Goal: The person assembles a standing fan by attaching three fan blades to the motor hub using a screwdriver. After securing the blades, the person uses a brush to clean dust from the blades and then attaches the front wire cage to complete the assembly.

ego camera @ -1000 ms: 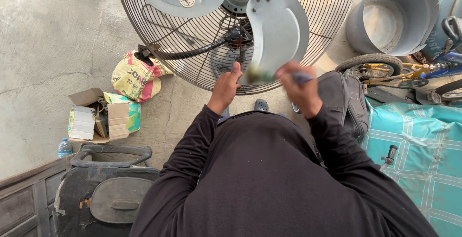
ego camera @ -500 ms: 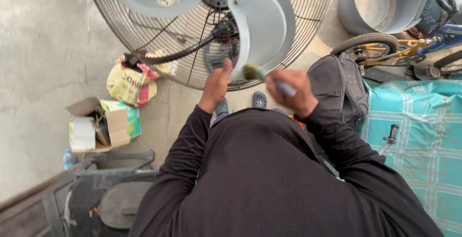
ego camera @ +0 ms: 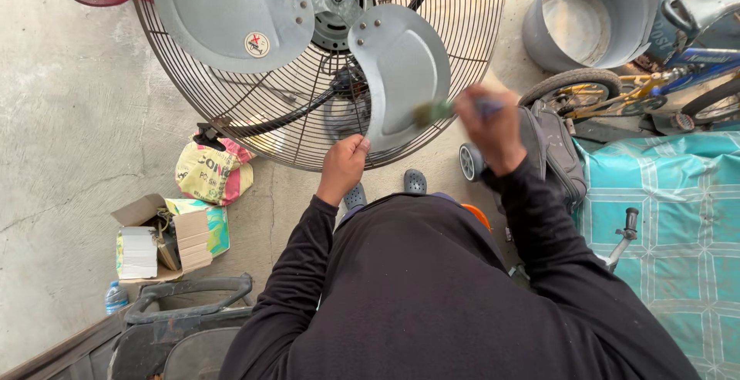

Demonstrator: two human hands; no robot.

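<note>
The left hand (ego camera: pixel 344 163) pinches the fan blade's (ego camera: pixel 402 72) lower edge, the blade at its 1 o'clock. The right hand (ego camera: pixel 487 128), fist closed around a blurred brush (ego camera: pixel 435 110), sits at the blade's 4 o'clock.

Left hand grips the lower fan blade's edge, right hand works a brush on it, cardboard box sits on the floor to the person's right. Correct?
Not quite. The head view shows the cardboard box on the floor to the person's left, beside the printed sack. The rest holds: the left hand grips the lower fan blade at its edge, and the right hand works a brush on it.
</note>
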